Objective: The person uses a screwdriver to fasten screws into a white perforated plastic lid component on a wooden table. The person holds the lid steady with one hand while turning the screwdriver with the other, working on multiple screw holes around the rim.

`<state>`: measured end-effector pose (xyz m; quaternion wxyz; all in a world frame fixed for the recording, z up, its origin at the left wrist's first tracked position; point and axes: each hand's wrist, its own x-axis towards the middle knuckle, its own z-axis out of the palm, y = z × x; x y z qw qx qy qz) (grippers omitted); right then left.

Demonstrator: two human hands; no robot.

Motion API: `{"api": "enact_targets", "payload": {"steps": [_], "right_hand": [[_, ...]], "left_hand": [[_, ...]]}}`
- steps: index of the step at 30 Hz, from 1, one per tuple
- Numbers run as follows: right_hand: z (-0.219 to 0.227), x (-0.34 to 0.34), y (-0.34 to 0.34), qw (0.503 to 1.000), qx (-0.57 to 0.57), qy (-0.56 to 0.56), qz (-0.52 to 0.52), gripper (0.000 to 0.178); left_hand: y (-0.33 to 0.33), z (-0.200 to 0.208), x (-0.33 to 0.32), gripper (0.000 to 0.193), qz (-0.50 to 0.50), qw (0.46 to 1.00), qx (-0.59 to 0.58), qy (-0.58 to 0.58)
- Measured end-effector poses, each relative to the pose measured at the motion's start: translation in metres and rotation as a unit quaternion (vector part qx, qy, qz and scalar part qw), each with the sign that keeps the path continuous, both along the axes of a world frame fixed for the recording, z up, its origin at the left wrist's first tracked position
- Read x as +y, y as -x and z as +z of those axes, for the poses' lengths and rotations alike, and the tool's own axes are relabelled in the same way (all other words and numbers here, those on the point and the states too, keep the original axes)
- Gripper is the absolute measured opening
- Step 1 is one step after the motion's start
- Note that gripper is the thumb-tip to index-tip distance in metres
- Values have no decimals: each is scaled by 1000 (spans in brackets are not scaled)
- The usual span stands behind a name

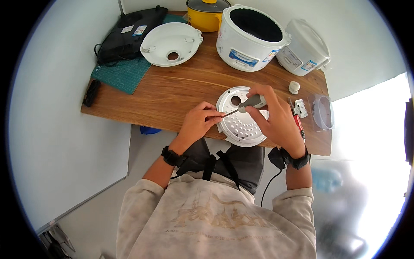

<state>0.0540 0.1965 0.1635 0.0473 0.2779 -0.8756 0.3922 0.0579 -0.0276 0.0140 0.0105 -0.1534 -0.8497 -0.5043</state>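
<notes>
My right hand is closed round the grey handle of a screwdriver, its metal shaft pointing left and slightly down. At the shaft's tip, the fingertips of my left hand are pinched together; whatever small thing they may hold is hidden. Under both hands a round, silvery-white metal plate lies at the table's front edge. It has a large round hole toward the far side and many small raised bumps or holes on its near part. The left fingers are at the plate's left rim.
On the wooden table stand a white rice cooker body, a second white appliance part and a yellow pot. A white lid shell and black bag rest near a green mat. A red tool and clear box are at right.
</notes>
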Motion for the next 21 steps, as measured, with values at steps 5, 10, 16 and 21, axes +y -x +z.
{"api": "enact_targets", "payload": {"steps": [5, 10, 16, 21], "right_hand": [[3, -1, -4, 998, 37, -22, 40, 35], [6, -4, -4, 995, 65, -16, 75, 38], [6, -5, -3, 992, 74, -18, 98, 40], [4, -6, -2, 992, 77, -20, 94, 41]], "left_hand": [[5, -9, -4, 21, -16, 1000, -1, -16], [7, 1, -5, 20, -19, 997, -67, -29], [7, 3, -5, 17, -14, 993, -105, -60], [8, 0, -6, 15, -19, 994, -93, -60]]}}
